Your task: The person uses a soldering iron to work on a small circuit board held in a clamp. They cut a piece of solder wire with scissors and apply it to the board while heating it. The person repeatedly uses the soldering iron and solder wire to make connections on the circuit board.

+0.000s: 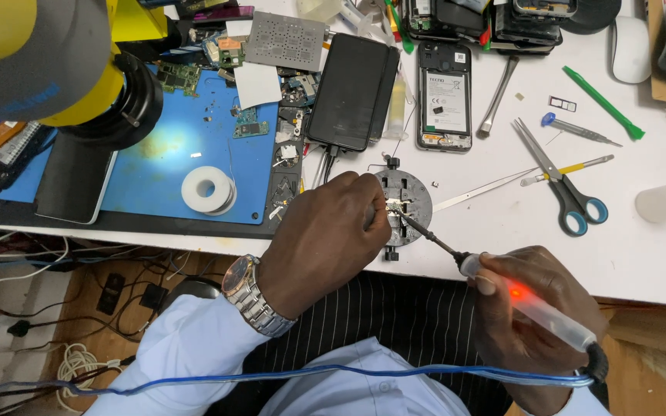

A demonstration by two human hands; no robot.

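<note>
Blue silicone covers the repair mat (156, 166) at the left of the white workbench (641, 254), where a white roll of tape (208, 189) lies flat beside small green circuit boards (250, 127); a yellow and grey microscope head (48, 62) looms over the mat's upper left corner. Further right a black phone (348, 91) lies face down, and next to it an opened phone (443, 96) shows its white battery. Just below these, near the front edge of the bench, sits a round dark metal board holder (404, 208) with black clamp knobs above and below, and a tiny pale component gripped at its centre. The left hand (325, 239), with a steel wristwatch (252, 296) on its wrist, rests curled on the holder's left side, fingertips pinching down by the small part. The right hand (537, 327) is closed around a translucent white soldering iron (526, 304) that glows red inside its handle; the thin black tip slants up and left and meets the component in the holder. A blue cable (287, 375) trails from the iron's rear across the person's lap. To the right lie tweezers (479, 191), blue-handled scissors (560, 181) and a green plastic pry tool (603, 102).
</note>
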